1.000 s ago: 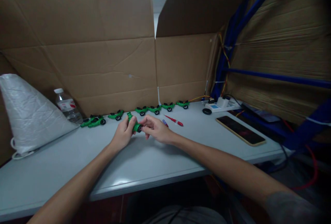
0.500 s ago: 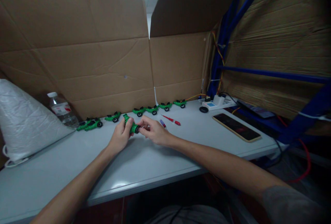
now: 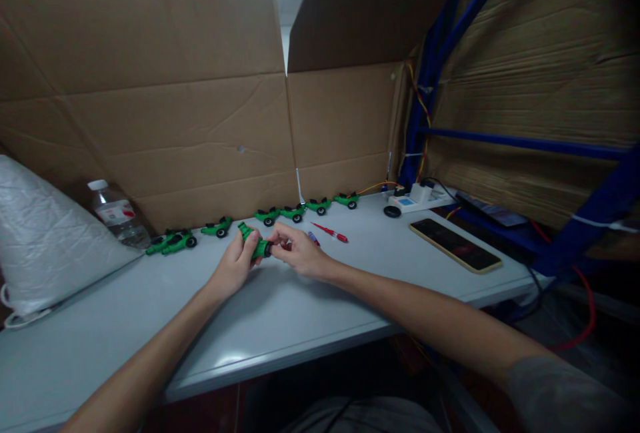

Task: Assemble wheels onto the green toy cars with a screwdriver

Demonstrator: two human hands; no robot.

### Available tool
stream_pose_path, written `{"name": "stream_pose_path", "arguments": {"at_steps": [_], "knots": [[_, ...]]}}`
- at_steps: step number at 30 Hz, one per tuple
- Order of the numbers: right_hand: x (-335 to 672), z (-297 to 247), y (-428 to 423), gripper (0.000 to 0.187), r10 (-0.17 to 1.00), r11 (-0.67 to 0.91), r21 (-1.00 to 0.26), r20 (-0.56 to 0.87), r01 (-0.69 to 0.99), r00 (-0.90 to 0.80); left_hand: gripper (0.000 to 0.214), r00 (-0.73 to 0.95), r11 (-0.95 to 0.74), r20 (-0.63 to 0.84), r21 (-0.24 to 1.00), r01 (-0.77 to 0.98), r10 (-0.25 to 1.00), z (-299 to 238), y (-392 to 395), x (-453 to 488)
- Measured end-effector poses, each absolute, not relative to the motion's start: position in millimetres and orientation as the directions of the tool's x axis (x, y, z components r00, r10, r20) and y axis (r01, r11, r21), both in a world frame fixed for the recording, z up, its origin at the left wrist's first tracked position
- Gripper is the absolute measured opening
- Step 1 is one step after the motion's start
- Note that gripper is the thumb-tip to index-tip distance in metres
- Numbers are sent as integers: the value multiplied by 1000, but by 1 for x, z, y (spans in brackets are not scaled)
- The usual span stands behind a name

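Observation:
A green toy car (image 3: 259,246) with black parts is held above the table by my left hand (image 3: 237,261), its fingers and thumb wrapped round the body. At the toy's dark wheel end, my right hand (image 3: 299,250) is closed in a pinch. The fingertips touch that end, and any small part between them is hidden. Just beyond my right hand lie a red screwdriver (image 3: 336,234) and a blue piece (image 3: 313,238), partly covered by the hand.
Several similar green toy cars (image 3: 217,227) line the table's back edge along the cardboard wall (image 3: 200,133). A water bottle (image 3: 117,213) and a white bag (image 3: 45,240) stand left. To the right are a phone (image 3: 455,244), a power strip (image 3: 415,202) and a blue rack post (image 3: 417,133).
The view has shifted slightly. Both hands keep their hold on the toy car, and the right fingers have turned a little at its wheel end.

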State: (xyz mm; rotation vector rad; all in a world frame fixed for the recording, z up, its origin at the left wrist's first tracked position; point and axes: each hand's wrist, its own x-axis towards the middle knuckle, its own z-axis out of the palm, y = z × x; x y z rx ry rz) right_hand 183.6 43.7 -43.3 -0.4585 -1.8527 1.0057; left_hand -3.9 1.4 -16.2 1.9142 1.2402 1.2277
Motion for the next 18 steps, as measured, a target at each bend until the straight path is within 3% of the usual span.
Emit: {"name": "stream_pose_path", "arguments": {"at_steps": [6, 12, 18], "knots": [[184, -42, 42, 14, 687, 582, -804, 564, -117, -458, 42, 154, -413, 385, 809, 418, 910, -20, 3, -4], [185, -38, 39, 16, 696, 580, -805, 569, -125, -437, 42, 104, -393, 380, 861, 324, 919, -24, 3, 0], [183, -33, 39, 20, 713, 498, -848, 520, -181, -470, 51, 150, -205, 188, 973, 109, 971, -17, 6, 3]]}}
